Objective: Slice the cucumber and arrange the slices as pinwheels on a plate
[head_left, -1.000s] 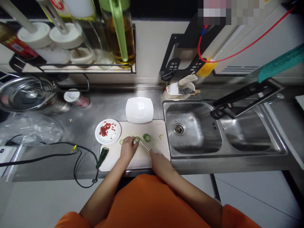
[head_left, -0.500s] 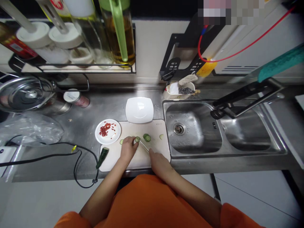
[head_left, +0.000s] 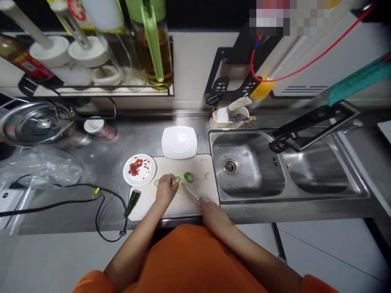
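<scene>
A pale cutting board (head_left: 183,203) lies on the steel counter. My left hand (head_left: 165,189) rests on it with fingers curled over a piece of cucumber (head_left: 176,179), whose cut end shows at my fingertips. My right hand (head_left: 210,211) grips the handle of a knife (head_left: 190,192); its blade points up-left toward the cucumber, a short gap away. Cut cucumber slices (head_left: 189,177) lie just right of the blade, with a single slice (head_left: 207,176) farther right and another (head_left: 156,182) left of my hand. A cucumber end (head_left: 132,202) sits at the board's left edge.
A round plate of chopped red chili (head_left: 139,169) and a square white plate (head_left: 179,142) sit behind the board. A double sink (head_left: 250,167) with a black faucet (head_left: 308,128) is at right. A black cable (head_left: 76,199), plastic bag (head_left: 39,165), pot lid (head_left: 36,122) and bottle rack (head_left: 100,87) are at left.
My right hand has drawn back toward me and rightward, pulling the knife blade away from the cucumber. My left hand stays on the cucumber.
</scene>
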`<state>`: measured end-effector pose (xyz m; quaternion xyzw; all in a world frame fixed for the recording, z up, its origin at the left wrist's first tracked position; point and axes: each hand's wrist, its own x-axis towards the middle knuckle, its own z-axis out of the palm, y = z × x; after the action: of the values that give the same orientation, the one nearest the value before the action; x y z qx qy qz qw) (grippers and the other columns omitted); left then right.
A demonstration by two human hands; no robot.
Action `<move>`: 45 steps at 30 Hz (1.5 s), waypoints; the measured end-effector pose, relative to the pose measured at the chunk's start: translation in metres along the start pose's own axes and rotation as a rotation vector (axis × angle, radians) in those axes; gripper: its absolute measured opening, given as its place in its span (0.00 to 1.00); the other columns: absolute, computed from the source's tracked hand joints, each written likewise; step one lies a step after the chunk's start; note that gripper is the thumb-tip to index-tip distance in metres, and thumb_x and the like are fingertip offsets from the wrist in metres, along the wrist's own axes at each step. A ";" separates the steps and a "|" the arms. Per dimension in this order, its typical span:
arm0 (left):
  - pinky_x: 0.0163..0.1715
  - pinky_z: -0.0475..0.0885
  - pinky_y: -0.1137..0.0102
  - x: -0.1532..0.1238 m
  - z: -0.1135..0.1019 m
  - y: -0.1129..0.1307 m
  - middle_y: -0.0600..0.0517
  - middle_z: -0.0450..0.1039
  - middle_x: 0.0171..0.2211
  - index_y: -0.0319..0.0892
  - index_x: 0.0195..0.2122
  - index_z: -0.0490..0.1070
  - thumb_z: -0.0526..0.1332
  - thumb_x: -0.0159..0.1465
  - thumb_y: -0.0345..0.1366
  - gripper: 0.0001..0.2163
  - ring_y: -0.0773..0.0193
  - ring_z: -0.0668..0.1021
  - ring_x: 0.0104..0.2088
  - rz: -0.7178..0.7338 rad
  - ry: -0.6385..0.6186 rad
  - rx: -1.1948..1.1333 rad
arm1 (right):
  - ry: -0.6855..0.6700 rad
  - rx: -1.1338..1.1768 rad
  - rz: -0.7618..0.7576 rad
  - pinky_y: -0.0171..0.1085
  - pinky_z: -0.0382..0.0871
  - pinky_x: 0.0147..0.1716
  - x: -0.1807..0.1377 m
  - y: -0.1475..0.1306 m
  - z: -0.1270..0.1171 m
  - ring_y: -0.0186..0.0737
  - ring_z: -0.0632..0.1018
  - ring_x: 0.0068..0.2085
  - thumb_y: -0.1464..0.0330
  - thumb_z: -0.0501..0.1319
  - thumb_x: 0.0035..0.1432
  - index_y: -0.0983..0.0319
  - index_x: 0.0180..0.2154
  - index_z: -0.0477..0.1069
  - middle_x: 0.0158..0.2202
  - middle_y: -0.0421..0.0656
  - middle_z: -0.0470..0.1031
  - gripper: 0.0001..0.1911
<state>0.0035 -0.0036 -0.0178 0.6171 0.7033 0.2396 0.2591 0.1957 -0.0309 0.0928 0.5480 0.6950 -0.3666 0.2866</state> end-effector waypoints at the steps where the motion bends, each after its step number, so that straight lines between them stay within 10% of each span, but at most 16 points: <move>1: 0.34 0.67 0.69 0.000 -0.001 0.001 0.52 0.71 0.28 0.42 0.31 0.70 0.59 0.53 0.31 0.04 0.63 0.72 0.31 -0.006 -0.014 -0.010 | -0.004 -0.001 0.007 0.38 0.66 0.34 -0.002 0.004 0.001 0.48 0.75 0.45 0.81 0.45 0.55 0.65 0.54 0.58 0.39 0.53 0.74 0.25; 14: 0.30 0.66 0.72 -0.023 -0.047 -0.029 0.53 0.76 0.26 0.44 0.32 0.72 0.56 0.58 0.37 0.06 0.64 0.76 0.26 -0.303 0.159 0.077 | 0.026 -0.002 -0.008 0.35 0.63 0.31 -0.002 0.020 0.006 0.47 0.76 0.41 0.81 0.47 0.53 0.63 0.49 0.63 0.36 0.51 0.74 0.22; 27: 0.36 0.69 0.67 -0.029 -0.044 -0.032 0.45 0.75 0.37 0.42 0.39 0.75 0.55 0.61 0.36 0.11 0.60 0.76 0.33 -0.122 0.146 0.274 | 0.038 -0.014 -0.017 0.35 0.63 0.31 -0.003 0.019 0.009 0.47 0.77 0.40 0.83 0.46 0.52 0.64 0.50 0.62 0.35 0.51 0.74 0.24; 39: 0.38 0.67 0.70 0.037 0.013 0.040 0.51 0.72 0.32 0.44 0.38 0.75 0.61 0.56 0.33 0.08 0.63 0.73 0.36 0.128 -0.355 0.040 | 0.031 -0.020 0.001 0.36 0.64 0.33 -0.005 0.015 0.009 0.47 0.76 0.42 0.81 0.46 0.56 0.63 0.50 0.61 0.38 0.52 0.74 0.21; 45: 0.35 0.66 0.72 0.037 0.014 0.042 0.52 0.73 0.32 0.43 0.34 0.75 0.59 0.56 0.32 0.07 0.65 0.72 0.33 0.120 -0.356 0.028 | 0.049 -0.014 -0.008 0.36 0.65 0.33 -0.006 0.016 0.010 0.47 0.76 0.42 0.81 0.45 0.56 0.63 0.50 0.61 0.37 0.51 0.74 0.21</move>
<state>0.0398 0.0380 -0.0035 0.6942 0.6116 0.1319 0.3558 0.2129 -0.0400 0.0887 0.5518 0.7067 -0.3495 0.2720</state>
